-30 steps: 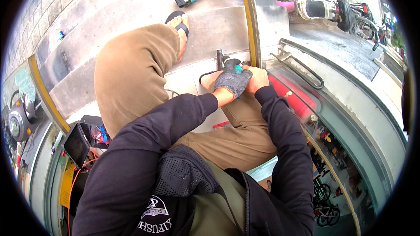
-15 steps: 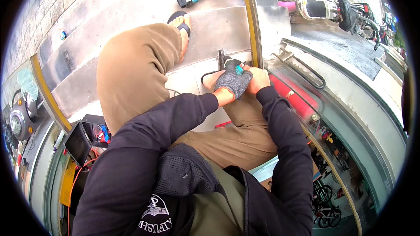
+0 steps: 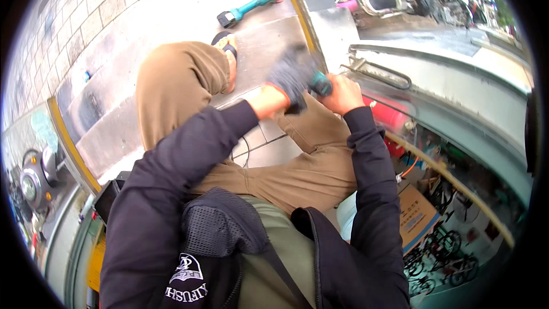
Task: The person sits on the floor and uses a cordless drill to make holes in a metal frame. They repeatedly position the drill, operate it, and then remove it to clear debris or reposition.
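Observation:
In the grey knitted glove, my left hand [image 3: 289,77] is smeared by motion above the step, its fingers closed round a teal and black power tool [image 3: 321,84]. The tool's teal rounded end with a dark tip sticks out between my hands; the rest is covered by the glove or blurred, so its exact kind is unclear. My bare right hand [image 3: 343,94] has its fingers curled against that teal end. Beyond my hands, a teal cordless angle grinder [image 3: 251,7] with a black battery lies on the stone step.
Stone steps [image 3: 269,34] lie ahead, bordered by a yellow-edged glass panel [image 3: 303,14]. At right are a metal door handle [image 3: 380,74], a red cylinder [image 3: 389,113] behind glass and a cardboard box [image 3: 417,217]. A dark case [image 3: 108,194] stands at left, near a parked scooter [image 3: 34,186].
My hands have come up from beside the panel's foot and moved apart, the gloved left one swinging leftward. More of the tool's teal end shows. The whole view has shifted too.

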`<state>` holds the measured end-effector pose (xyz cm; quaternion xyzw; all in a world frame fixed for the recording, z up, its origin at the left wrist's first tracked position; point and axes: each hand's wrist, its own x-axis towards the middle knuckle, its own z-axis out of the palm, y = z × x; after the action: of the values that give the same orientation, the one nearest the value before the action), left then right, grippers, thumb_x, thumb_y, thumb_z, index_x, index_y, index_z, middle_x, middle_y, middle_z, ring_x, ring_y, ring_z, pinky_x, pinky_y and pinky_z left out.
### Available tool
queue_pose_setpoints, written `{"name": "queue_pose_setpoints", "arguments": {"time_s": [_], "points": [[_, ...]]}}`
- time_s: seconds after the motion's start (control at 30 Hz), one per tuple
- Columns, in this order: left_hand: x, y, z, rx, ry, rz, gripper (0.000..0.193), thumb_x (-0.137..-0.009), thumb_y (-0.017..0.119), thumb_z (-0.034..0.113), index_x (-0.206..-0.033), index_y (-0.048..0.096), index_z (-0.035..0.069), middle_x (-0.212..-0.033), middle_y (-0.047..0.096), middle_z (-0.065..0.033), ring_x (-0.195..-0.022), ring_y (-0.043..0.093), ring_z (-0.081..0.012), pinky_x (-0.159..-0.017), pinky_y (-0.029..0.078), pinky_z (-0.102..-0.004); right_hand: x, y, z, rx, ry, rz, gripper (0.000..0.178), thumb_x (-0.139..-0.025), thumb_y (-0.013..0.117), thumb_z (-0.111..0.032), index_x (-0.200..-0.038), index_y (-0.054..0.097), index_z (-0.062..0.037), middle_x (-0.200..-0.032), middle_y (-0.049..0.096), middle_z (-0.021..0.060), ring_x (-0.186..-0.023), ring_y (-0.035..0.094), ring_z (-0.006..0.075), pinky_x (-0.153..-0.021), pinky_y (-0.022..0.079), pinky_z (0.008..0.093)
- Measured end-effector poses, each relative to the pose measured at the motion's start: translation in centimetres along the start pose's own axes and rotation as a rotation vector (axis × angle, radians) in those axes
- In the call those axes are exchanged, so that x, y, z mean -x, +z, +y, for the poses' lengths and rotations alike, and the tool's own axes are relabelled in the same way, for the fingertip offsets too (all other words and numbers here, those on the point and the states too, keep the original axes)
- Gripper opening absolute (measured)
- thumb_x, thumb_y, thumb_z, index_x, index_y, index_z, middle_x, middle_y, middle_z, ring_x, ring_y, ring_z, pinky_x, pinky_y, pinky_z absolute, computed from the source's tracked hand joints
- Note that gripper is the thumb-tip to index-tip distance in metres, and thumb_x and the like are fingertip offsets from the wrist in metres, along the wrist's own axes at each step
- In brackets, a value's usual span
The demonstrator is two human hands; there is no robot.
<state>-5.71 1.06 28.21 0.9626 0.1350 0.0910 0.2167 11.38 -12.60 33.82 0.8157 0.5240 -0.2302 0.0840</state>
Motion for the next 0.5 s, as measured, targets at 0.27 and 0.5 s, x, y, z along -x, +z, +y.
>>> {"name": "queue_pose_setpoints", "arguments": {"time_s": [0.27,0.5], "points": [[1.5,-15.2,-6.7,1.3,-0.998,0.217,0.049,-0.101,0.072,0.046,-0.135,0.069,0.011,-0.096,0.067,-0.0072,-0.061,0.063,-0.0153,-0.048,0.045,-0.0308,3.5,-5.3,-2.2,-0.24,0.238,0.143,0.033,-0.082,0.073,-0.033,-0.107,0.079,-0.0113,-0.103,0.08,0.0215,-0.103,0.075,0.045,-0.091,0.059,0.0543],[0.2,-18.4,-6.6,1.312,-0.869,0.296,0.037,-0.101,0.071,0.037,-0.127,0.075,0.011,-0.084,0.056,-0.0008,-0.057,0.044,-0.0098,-0.049,0.034,-0.0285,3.9,-5.5,-2.8,-0.229,0.234,0.041,0.031,-0.081,0.073,-0.025,-0.107,0.078,-0.0079,-0.107,0.08,0.0229,-0.107,0.074,0.0456,-0.094,0.058,0.0554]]}}
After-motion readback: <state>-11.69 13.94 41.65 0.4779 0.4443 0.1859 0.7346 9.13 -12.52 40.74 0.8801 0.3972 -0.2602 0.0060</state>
